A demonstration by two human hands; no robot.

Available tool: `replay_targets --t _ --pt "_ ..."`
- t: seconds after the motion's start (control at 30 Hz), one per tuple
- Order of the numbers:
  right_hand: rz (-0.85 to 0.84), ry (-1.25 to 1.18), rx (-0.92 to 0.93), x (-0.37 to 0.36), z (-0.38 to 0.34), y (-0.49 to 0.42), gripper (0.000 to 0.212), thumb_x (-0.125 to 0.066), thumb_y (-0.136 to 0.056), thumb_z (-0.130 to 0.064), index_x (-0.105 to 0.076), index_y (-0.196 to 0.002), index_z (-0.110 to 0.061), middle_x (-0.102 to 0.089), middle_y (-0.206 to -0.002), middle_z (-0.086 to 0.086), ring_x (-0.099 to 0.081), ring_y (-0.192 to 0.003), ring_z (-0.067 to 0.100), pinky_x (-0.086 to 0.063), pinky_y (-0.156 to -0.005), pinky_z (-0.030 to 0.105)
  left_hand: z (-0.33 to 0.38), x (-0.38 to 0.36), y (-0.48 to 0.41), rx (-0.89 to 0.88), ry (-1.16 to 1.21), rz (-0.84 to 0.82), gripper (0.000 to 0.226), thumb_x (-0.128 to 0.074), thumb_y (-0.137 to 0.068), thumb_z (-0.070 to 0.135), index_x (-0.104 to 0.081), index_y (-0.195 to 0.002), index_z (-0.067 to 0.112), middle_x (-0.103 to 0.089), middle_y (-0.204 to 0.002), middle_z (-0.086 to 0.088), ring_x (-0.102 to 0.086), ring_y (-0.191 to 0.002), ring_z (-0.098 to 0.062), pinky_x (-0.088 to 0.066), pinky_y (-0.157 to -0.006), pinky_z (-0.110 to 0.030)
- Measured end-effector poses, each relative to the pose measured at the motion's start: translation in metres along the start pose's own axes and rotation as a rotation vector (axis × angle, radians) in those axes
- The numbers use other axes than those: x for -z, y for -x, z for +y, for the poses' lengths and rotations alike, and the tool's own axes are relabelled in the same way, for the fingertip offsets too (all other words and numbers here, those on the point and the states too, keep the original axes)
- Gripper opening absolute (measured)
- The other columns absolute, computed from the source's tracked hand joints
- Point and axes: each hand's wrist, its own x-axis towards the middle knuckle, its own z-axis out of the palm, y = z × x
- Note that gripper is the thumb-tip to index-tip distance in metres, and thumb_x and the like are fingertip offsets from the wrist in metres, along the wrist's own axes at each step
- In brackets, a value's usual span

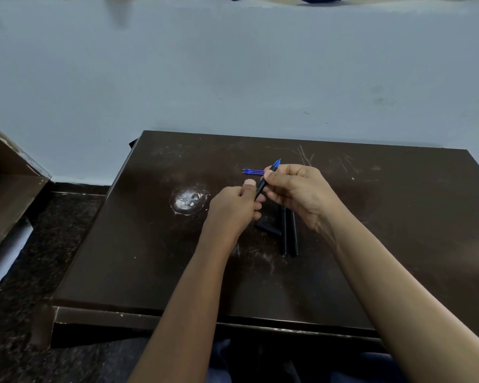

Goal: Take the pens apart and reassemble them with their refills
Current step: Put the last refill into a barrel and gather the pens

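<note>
A black pen [261, 186] with a blue tip is held above a dark, scratched counter [150, 244], its long axis slanted from lower left to upper right and its tip pointed up and away toward the pale wall [233, 78]. Its lower end is pinched in the left grip [233, 208], while its upper barrel, just below the blue tip, is clamped in the curled fingers of the right grip [296, 189]. Blue refills [253, 171] are laid crosswise on the counter just beyond the hands, tips to the left. Two black barrels [283, 233] are seen side by side beneath the right wrist, lengthwise toward the person, with a black cap [268, 229] just beside them
</note>
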Motion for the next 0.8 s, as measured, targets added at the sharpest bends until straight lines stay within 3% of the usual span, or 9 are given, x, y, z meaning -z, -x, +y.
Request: replay_targets --t 0.07,0.2,0.3,0.4,0.57,0.67,0.8 --pt "0.004 0.004 -0.001 0.0009 0.0004 -0.0005 0.02 -0.067 -0.086 -0.009 -0.064 -0.066 -0.013 -0.064 -0.063 -0.002 -0.062 -0.061 0.007 -0.053 -0.062 0.019 0.0006 0.0001 0.0005 -0.01 -0.023 -0.013 0.038 -0.041 -0.099 0.036 -0.07 -0.082 0.02 -0.07 -0.083 0.004 -0.06 -0.066 -0.005 -0.036 -0.052 -0.017" --pt "-0.001 0.022 -0.001 0.0009 0.0016 -0.0014 0.018 -0.067 -0.086 -0.01 -0.064 -0.068 -0.013 -0.065 -0.059 -0.005 -0.064 -0.063 0.007 -0.053 -0.064 0.02 -0.0024 0.0024 0.0015 -0.049 -0.058 0.006 0.017 -0.061 -0.089 0.036 -0.065 -0.091 0.019 -0.069 -0.082 0.003 -0.064 -0.073 -0.009 -0.042 -0.057 -0.021" --pt "-0.006 0.008 0.01 0.0007 0.0018 -0.0018 0.024 -0.067 -0.086 -0.009 -0.062 -0.063 -0.014 -0.064 -0.06 -0.005 -0.063 -0.061 0.006 -0.053 -0.064 0.019 0.0006 0.0003 0.0025 -0.016 -0.017 -0.001 0.031 -0.049 -0.095 0.042 -0.066 -0.093 0.018 -0.07 -0.085 0.001 -0.062 -0.068 -0.006 -0.041 -0.055 -0.019" --pt "-0.012 0.021 0.014 0.0014 0.0015 -0.0012 0.023 -0.067 -0.086 -0.009 -0.064 -0.064 -0.014 -0.064 -0.059 -0.004 -0.062 -0.061 0.007 -0.053 -0.064 0.02 0.0035 0.0002 0.0037 -0.006 -0.024 -0.003 0.04 -0.038 -0.1 0.035 -0.071 -0.088 0.016 -0.071 -0.081 0.004 -0.061 -0.064 -0.004 -0.037 -0.052 -0.015" --pt "-0.02 0.031 0.02 0.0023 0.0024 -0.0017 0.027 -0.067 -0.086 -0.011 -0.062 -0.06 -0.015 -0.065 -0.061 -0.003 -0.062 -0.062 0.007 -0.052 -0.064 0.02 0.0006 0.0022 0.0045 -0.055 -0.036 -0.002 0.018 -0.055 -0.094 0.033 -0.067 -0.095 0.019 -0.071 -0.087 0.006 -0.06 -0.065 -0.001 -0.039 -0.056 -0.017" --pt "-0.044 -0.019 -0.011 0.0032 0.0007 -0.0022 0.01 -0.061 -0.091 -0.015 -0.067 -0.082 -0.014 -0.068 -0.079 0.0 -0.062 -0.074 0.009 -0.051 -0.074 0.022 0.0017 0.0012 0.0033 -0.061 -0.049 -0.034 0.02 -0.048 -0.097 0.029 -0.064 -0.086 0.023 -0.071 -0.083 0.007 -0.052 -0.062 -0.001 -0.037 -0.057 -0.021" --pt "-0.124 -0.142 -0.098 0.008 -0.0025 -0.0027 0.024 -0.044 -0.098 -0.006 -0.065 -0.106 -0.016 -0.071 -0.104 -0.001 -0.065 -0.09 0.01 -0.049 -0.084 0.023 0.0033 0.0006 0.0024 -0.046 -0.063 -0.067 0.031 -0.041 -0.1 0.028 -0.063 -0.079 0.029 -0.07 -0.079 0.01 -0.047 -0.062 0.0 -0.038 -0.068 -0.026"
